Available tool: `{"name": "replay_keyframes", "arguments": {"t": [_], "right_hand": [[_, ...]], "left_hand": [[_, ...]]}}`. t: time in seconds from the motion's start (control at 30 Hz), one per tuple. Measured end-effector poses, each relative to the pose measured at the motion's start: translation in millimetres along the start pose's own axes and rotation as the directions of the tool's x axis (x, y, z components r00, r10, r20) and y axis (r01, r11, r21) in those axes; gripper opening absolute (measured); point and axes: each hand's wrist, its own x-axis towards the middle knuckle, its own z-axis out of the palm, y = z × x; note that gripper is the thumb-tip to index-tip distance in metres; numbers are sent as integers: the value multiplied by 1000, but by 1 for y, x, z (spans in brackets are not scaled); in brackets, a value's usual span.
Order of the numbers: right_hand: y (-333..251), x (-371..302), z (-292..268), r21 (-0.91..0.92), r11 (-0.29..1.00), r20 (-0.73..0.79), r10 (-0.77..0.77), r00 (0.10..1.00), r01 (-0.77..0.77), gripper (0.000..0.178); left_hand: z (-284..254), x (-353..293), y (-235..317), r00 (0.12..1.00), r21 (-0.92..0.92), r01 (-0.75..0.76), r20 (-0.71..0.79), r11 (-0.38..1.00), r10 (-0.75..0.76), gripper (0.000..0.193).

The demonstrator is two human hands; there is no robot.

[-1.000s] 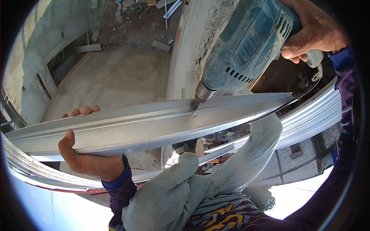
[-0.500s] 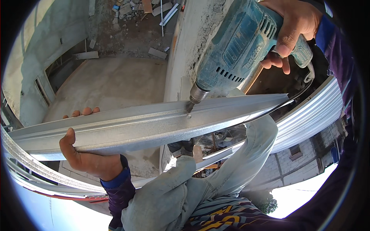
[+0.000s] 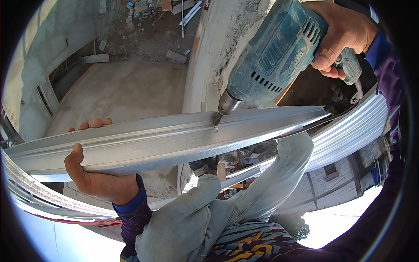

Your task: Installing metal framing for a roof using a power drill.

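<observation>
My right hand [image 3: 342, 37] is closed round the grip of a dusty teal electric drill [image 3: 275, 56] at the upper right. Its metal chuck [image 3: 228, 103] points down and left, and the bit's tip meets a long silver metal channel [image 3: 174, 142] beside a small round fastener head or hole [image 3: 215, 129]. I cannot tell which of these it is. Across the picture runs the channel, its inner face toward me. My left hand [image 3: 98, 179] grips its left part from beneath, thumb at the near edge and fingertips showing over the far edge.
Behind the channel stands a rough concrete wall top [image 3: 209, 56]. Far below is a concrete floor [image 3: 126, 87] with rubble [image 3: 148, 11] near it. Corrugated metal sheets [image 3: 349, 135] lie at the right. My bent legs [image 3: 179, 214] are under the channel, with a drop around them.
The drill has shifted slightly right, its bit staying at the channel. My right fingers have drawn in round the grip. My left hand keeps its hold.
</observation>
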Motion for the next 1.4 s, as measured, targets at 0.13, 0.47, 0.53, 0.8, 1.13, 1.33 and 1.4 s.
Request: {"name": "replay_keyframes", "arguments": {"t": [0.13, 0.47, 0.53, 0.8, 1.13, 1.33, 1.4], "right_hand": [[9, -20, -10, 108, 994, 47, 30, 998, -35, 46], [44, -22, -2, -73, 986, -248, -161, 955, 147, 79], [53, -27, -6, -21, 984, -234, -178, 956, 178, 80], [98, -47, -2, 69, 952, -279, -268, 922, 297, 77], [267, -56, 65, 457, 520, -558, -465, 688, 722, 78], [316, 2, 153, 518, 4, -662, -632, 403, 856, 74], [317, 39, 175, 535, -137, -668, -673, 318, 834, 71]], "left_hand": [[8, -5, -9, 999, -40, 41, 34, 998, -40, 69], [8, -7, -4, 999, -33, 36, 23, 999, -36, 61], [8, -7, -4, 999, -43, 34, 29, 998, -33, 61], [13, -6, -6, 1000, -23, 8, 2, 1000, -8, 72], [8, 3, -11, 994, -181, 56, 107, 982, -37, 60], [-20, 17, -20, 870, 153, -443, 313, 883, 382, 74], [-19, 11, -15, 840, 124, -507, -148, 853, 522, 63]]}}
